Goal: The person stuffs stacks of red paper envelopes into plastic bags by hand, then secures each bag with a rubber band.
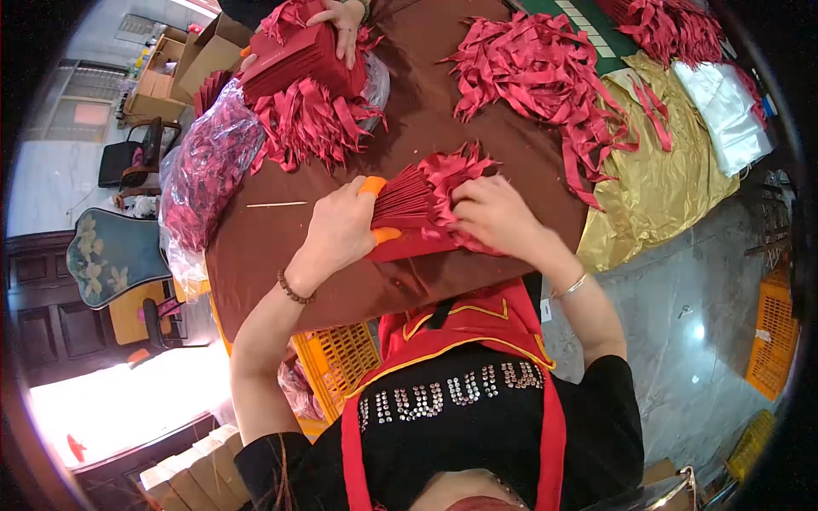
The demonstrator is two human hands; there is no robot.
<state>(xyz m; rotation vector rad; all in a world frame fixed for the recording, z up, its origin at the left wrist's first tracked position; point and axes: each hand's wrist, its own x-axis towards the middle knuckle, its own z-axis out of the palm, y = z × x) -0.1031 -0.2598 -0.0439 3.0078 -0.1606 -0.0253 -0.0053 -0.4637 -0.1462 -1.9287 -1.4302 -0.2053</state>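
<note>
Left hand (pixel 341 226), with orange finger cots: grip clamped on the fanned stack of dark-red paper sleeves (pixel 409 209), thumb on its lower edge. Right hand (pixel 494 213) is curled over the stack's frilled ribbon end; can't tell if that grip is closed. The stack sits mid-bench on the brown-cloth bench (pixel 409 111), between both hands, edges splayed.

red card stack (pixel 407 206) | fanned, tasselled at far end | on brown tablecloth (pixel 477 128), near its edge
</note>
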